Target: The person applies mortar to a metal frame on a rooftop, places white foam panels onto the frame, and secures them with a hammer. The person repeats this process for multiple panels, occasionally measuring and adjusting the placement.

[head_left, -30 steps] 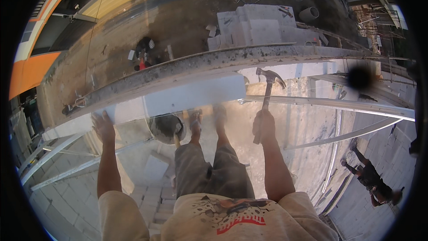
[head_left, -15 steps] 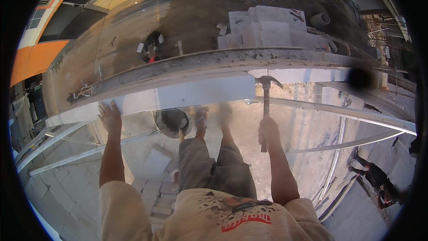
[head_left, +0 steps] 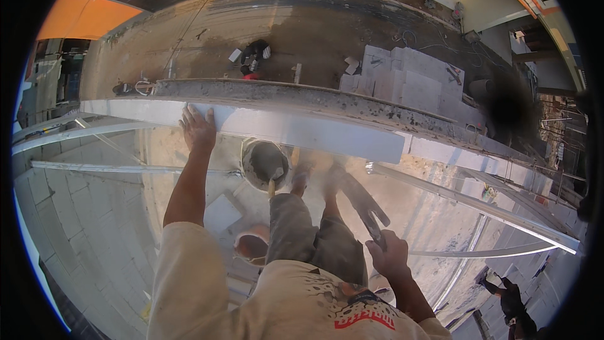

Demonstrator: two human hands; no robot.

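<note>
Pressing flat, open left hand (head_left: pixel 197 127) steadied white block (head_left: pixel 277 127) atop wall; right hand (head_left: pixel 390 255) gripped hammer (head_left: pixel 363 204) (blurred) below block. Block seated; tapping seemingly unfinished.

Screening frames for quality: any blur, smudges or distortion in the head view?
Head view: the hammer in the right hand is motion-smeared; the left hand on the white block is sharp; a dark smudge sits upper right; fisheye bends straight edges.

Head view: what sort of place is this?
Most likely an outdoor building site, seen from high up: a white block on an unfinished wall top, a mortar bucket, stacked blocks below, and a hammer in the right hand.
</note>
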